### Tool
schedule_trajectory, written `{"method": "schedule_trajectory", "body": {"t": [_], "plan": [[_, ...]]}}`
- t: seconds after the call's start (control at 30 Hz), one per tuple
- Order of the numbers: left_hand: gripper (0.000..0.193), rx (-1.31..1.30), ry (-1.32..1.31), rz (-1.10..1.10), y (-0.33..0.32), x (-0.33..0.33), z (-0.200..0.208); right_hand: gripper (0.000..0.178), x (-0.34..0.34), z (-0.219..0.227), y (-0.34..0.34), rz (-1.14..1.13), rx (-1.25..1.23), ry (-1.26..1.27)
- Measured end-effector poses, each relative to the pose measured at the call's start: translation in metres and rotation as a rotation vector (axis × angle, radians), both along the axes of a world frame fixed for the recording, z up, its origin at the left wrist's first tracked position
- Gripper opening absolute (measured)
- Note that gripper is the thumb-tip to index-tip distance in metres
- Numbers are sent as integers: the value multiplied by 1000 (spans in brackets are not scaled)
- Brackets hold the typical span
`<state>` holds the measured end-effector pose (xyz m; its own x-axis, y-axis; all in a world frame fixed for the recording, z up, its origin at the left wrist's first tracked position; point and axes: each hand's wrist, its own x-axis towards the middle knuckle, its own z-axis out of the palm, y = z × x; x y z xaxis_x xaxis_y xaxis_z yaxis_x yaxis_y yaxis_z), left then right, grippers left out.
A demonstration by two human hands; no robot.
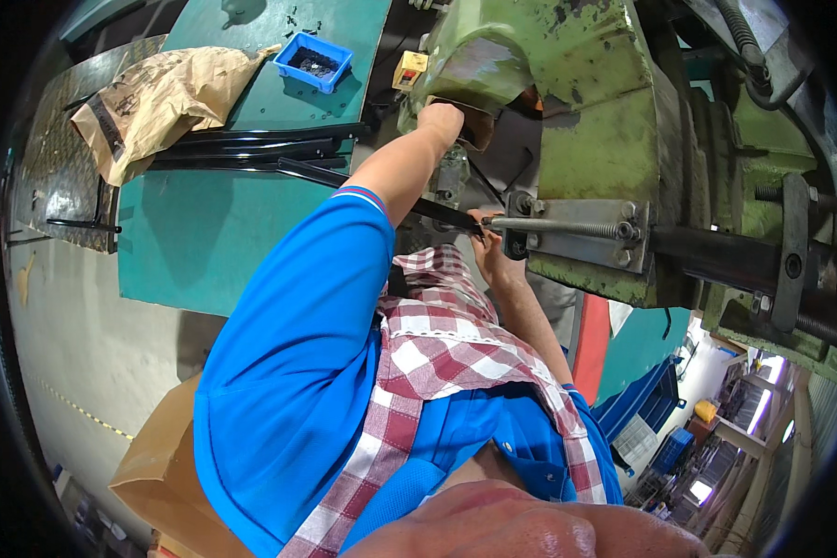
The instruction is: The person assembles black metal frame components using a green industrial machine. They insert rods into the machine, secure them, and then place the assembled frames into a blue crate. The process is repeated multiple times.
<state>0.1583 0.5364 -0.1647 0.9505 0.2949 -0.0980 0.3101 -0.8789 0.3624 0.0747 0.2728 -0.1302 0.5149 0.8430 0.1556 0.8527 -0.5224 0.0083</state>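
Observation:
My left hand (442,122) is closed in front of the green machine (591,153), beside a brownish curved piece (476,127). What its fingers hold, if anything, is hidden. Lower down, my right hand (493,249) grips the end of a long black tube (434,212), close to a metal rod (563,226) on the machine's bracket. That tube slants up to the left, passing behind my left forearm. Its far end lies over the green table (181,237), near several other black tubes (251,146).
Crumpled brown paper (172,98) covers the tubes' left ends. A blue bin (314,62) of small dark parts stands farther back on the table. Near the machine sits a small yellow box (409,71). An open cardboard box (172,465) is at lower left.

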Motion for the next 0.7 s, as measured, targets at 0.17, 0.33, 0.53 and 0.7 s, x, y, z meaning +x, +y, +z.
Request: {"method": "schedule_trajectory", "body": {"t": [0.17,0.33,0.53,0.7], "plan": [[21,-19,-68,-40,2,0,-9,32,3,15,4,20,110,168],[17,-29,-136,-88,3,-9,5,27,19,3,-13,-20,52,84],[13,-46,-226,-143,-2,-12,7,26,44,-12,-23,3,176,239],[10,-347,-166,-187,-10,-30,27,52,29,74,2,112,139,-8]]}}
